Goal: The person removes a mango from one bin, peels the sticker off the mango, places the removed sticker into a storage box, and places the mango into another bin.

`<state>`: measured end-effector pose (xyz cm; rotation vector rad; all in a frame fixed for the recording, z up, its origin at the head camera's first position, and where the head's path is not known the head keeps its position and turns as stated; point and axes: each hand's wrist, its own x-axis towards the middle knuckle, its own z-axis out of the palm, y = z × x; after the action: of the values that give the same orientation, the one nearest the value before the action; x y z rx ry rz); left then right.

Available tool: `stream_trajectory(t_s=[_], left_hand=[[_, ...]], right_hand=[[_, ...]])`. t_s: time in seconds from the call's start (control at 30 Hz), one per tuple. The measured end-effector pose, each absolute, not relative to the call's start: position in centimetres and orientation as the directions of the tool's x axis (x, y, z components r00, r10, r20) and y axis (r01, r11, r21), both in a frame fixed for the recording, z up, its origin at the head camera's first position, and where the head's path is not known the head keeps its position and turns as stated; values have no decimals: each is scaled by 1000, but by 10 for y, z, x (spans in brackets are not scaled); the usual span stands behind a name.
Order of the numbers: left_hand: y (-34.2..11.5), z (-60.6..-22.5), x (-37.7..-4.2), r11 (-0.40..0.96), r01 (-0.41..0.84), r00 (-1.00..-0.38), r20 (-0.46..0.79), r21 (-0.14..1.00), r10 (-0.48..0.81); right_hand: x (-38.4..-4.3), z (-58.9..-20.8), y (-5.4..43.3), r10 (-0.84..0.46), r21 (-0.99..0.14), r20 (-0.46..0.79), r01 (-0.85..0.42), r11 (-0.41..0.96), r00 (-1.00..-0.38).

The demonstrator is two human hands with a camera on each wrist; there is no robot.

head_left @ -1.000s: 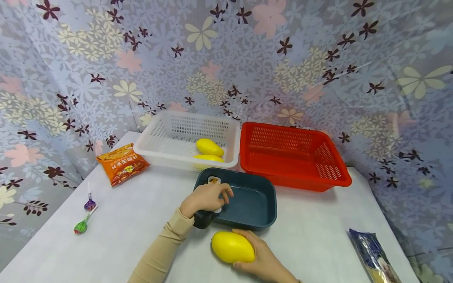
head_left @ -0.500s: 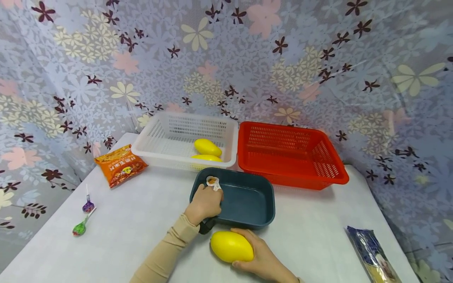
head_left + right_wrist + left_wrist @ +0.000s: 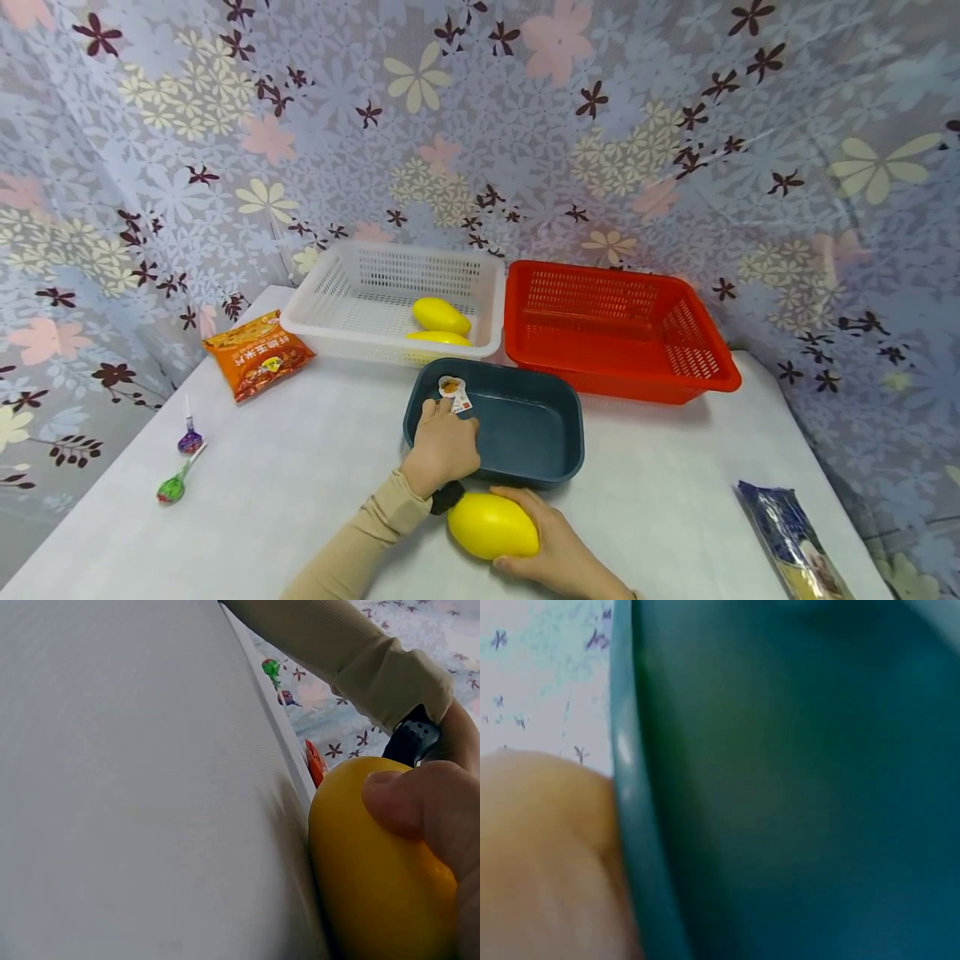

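Observation:
My left hand reaches over the front rim of a dark teal plastic tray, at its left end. Its fingers point forward, next to a white paper label inside, and hide part of it. In the left wrist view the skin of the hand shows beyond the tray's rim. My right hand grips a yellow toy mango in front of the tray. The right wrist view shows the thumb bent over the mango, close to the white tabletop.
Behind the tray stand a white basket with two yellow mangoes and a red basket. At left lie an orange snack bag, a purple lollipop and a green lollipop. A blue packet lies at right.
My left hand has turned from lying across the tray's left end to pointing forward, and more of the label's upper part shows now. The right hand keeps its grip on the toy mango.

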<state>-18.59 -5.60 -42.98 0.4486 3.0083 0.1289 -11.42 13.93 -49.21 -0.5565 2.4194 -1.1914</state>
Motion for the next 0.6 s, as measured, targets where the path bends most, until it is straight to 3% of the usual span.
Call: stream_trajectory(t_s=[0.33, 0.6], left_hand=[[-57, -436, -188, 937, 329, -944, 13, 115, 330], [-72, -432, -194, 891, 433, -879, 283, 134, 384]], right_hand=[[-115, -496, 142, -513, -794, -105, -238, 559, -852], [-114, -494, 143, -513, -817, -158, -180, 548, -844]])
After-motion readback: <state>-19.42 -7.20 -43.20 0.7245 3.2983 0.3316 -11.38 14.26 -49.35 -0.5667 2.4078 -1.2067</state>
